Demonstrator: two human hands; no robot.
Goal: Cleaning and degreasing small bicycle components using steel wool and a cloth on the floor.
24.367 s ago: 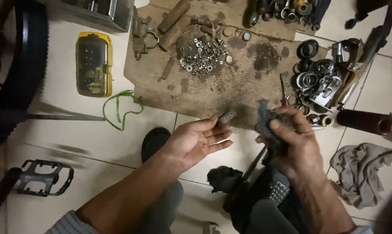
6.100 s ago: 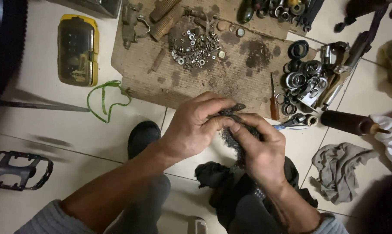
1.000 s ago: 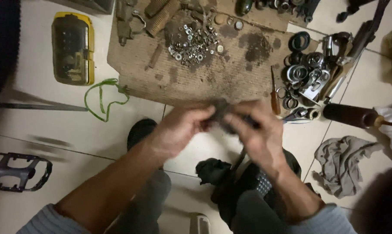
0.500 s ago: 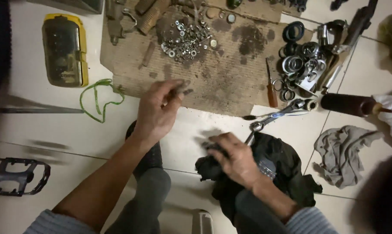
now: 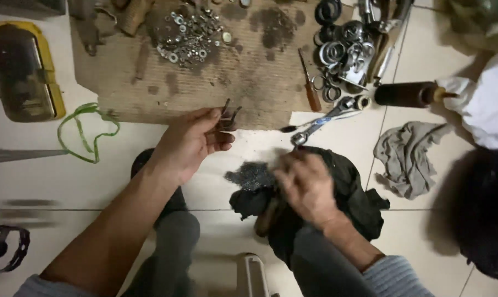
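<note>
Left hand (image 5: 191,144) raised over the near edge of the cardboard sheet (image 5: 205,82), fingers curled, thumb and forefinger pinching a small dark metal part (image 5: 227,116) with prongs sticking up past the fingertips; held clear of the floor, probably to keep it away from the grime below.

Right hand (image 5: 306,184) lower, blurred; fingers bent down onto a wad of steel wool (image 5: 251,175) lying on a dark rag (image 5: 348,192) in the lap. Whether it grips the wool or only presses it, I cannot tell.

Beyond the right hand: wrench (image 5: 323,121) on the tile, wooden-handled screwdriver (image 5: 310,91). Beyond the left: heap of nuts and washers (image 5: 188,36), kept together on the cardboard.
</note>
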